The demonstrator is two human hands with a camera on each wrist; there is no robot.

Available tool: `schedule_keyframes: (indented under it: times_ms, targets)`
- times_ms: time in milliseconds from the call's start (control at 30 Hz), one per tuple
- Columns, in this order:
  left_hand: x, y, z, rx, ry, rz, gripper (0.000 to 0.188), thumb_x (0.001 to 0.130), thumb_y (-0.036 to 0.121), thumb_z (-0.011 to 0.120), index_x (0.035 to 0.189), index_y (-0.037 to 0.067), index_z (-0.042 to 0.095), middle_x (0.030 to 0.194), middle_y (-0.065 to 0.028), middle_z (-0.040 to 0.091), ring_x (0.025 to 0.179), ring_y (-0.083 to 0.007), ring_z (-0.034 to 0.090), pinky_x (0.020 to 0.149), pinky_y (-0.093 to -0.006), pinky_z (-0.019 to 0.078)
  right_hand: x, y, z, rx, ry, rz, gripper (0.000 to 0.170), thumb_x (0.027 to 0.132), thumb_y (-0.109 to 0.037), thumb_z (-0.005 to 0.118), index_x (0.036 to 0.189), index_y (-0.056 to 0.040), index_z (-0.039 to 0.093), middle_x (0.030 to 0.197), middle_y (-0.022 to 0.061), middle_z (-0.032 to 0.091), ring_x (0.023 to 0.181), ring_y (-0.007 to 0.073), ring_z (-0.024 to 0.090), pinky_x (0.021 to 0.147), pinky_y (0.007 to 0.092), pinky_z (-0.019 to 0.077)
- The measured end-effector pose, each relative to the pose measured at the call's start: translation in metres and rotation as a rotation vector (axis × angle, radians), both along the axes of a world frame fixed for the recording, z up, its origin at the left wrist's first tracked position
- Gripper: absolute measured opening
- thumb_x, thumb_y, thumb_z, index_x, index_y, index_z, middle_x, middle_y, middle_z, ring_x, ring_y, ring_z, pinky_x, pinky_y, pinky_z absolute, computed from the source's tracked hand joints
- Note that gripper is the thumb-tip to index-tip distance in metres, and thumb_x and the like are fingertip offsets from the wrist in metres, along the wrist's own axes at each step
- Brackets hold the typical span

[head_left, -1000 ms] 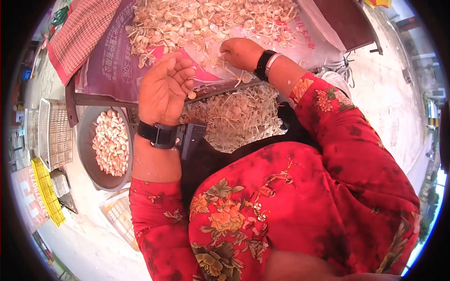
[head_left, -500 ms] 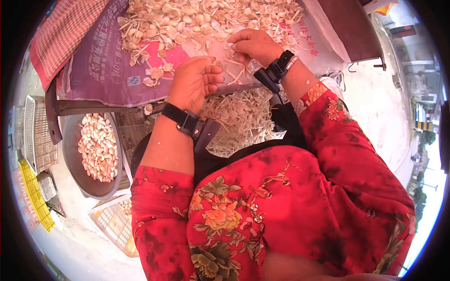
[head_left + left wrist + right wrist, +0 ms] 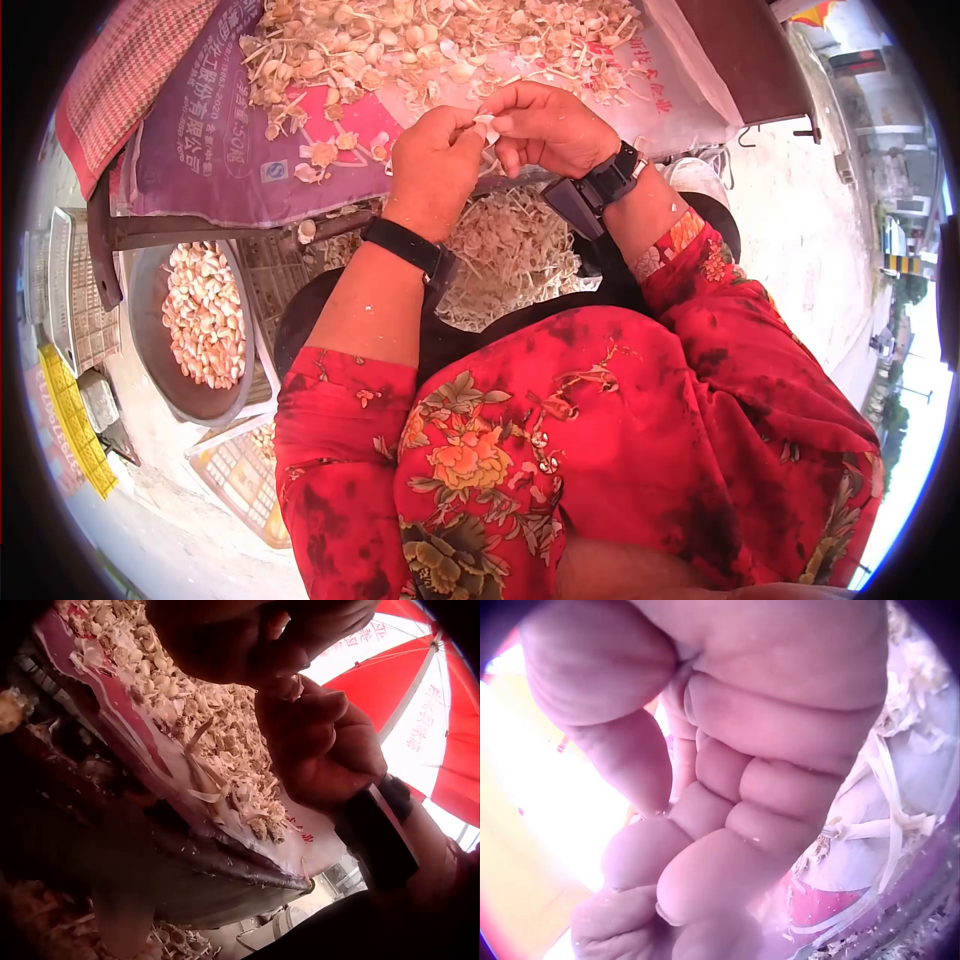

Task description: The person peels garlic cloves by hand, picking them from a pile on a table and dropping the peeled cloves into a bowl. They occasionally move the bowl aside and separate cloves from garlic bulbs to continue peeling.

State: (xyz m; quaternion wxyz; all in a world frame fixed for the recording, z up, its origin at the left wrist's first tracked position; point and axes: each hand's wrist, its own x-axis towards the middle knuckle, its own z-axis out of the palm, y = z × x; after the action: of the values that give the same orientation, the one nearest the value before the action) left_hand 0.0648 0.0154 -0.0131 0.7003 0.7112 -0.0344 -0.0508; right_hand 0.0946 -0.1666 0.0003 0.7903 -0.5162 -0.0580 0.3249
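In the head view my left hand [image 3: 435,165] and right hand [image 3: 555,130] meet over the front edge of the sack-covered table. Between their fingertips is a small pale garlic clove [image 3: 487,127], pinched by both hands. The left wrist view shows the right hand [image 3: 322,742] facing the left one, with a bit of the clove [image 3: 295,688] at the fingertips. In the right wrist view the fingers of the right hand [image 3: 727,765] curl inward and hide the clove. A heap of garlic cloves, stalks and skins [image 3: 420,50] lies just beyond.
A purple printed sack [image 3: 200,150] covers the tabletop, with a checked cloth [image 3: 135,85] at its left. Below left stands a grey basin [image 3: 208,405] of garlic cloves, near plastic crates [image 3: 90,300]. Dry peelings [image 3: 515,260] pile up under the table edge.
My left hand has turned over from palm up and moved right to meet the right hand. The garlic clove now shows between both hands' fingertips. The head view has shifted slightly.
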Motion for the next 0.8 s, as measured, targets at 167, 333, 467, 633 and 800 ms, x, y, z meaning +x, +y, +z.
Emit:
schedule_keyframes:
  times_ms: [167, 333, 467, 633, 800]
  targets:
    - [0.002, 0.001, 0.001, -0.016, -0.046, -0.021, 0.017, 0.089, 0.016, 0.056, 0.094, 0.001, 0.062, 0.071, -0.0019, 0.059, 0.06, -0.0073, 0.053, 0.051, -0.0214, 0.0394, -0.008, -0.001, 0.008, -0.046, -0.041, -0.092, 0.013, 0.088, -0.005, 0.059, 0.1, -0.002, 0.057, 0.081, 0.0086, 0.064, 0.061, 0.0164, 0.064, 0.058, 0.0295, 0.0536]
    - [0.003, 0.005, 0.027, -0.461, 0.31, 0.068, 0.023, 0.092, 0.024, 0.053, 0.089, 0.002, 0.06, 0.067, -0.0031, 0.057, 0.049, -0.0071, 0.045, 0.046, -0.0208, 0.0338, -0.034, 0.012, 0.085, 0.057, -0.293, 0.066, 0.015, 0.086, 0.0, 0.057, 0.1, 0.0018, 0.052, 0.079, 0.0169, 0.062, 0.057, 0.0161, 0.059, 0.053, 0.0309, 0.0498]
    - [0.003, 0.002, 0.022, -0.383, 0.355, 0.001, 0.021, 0.09, 0.022, 0.055, 0.091, 0.002, 0.059, 0.067, -0.0035, 0.057, 0.051, -0.0071, 0.047, 0.049, -0.0209, 0.0363, -0.071, 0.031, 0.157, 0.331, -0.341, 0.253, 0.011, 0.081, 0.005, 0.062, 0.091, 0.0039, 0.058, 0.083, 0.0147, 0.065, 0.055, 0.0141, 0.061, 0.05, 0.0236, 0.0492]
    - [0.0, -0.006, 0.021, -0.286, 0.333, -0.091, 0.015, 0.089, 0.017, 0.055, 0.092, 0.004, 0.061, 0.071, -0.001, 0.06, 0.051, -0.0053, 0.049, 0.046, -0.0188, 0.0326, -0.068, 0.047, 0.164, 0.308, -0.522, 0.365, 0.011, 0.081, 0.003, 0.063, 0.091, 0.0033, 0.059, 0.081, 0.0131, 0.064, 0.056, 0.0132, 0.06, 0.051, 0.0233, 0.0482]
    - [-0.001, -0.007, 0.019, -0.281, 0.338, -0.118, 0.013, 0.087, 0.016, 0.057, 0.092, 0.005, 0.062, 0.071, -0.0007, 0.061, 0.051, -0.0048, 0.049, 0.047, -0.0185, 0.0327, -0.066, 0.051, 0.161, 0.265, -0.608, 0.394, 0.011, 0.081, 0.002, 0.064, 0.091, 0.0026, 0.06, 0.08, 0.0116, 0.064, 0.056, 0.0123, 0.06, 0.051, 0.023, 0.0472]
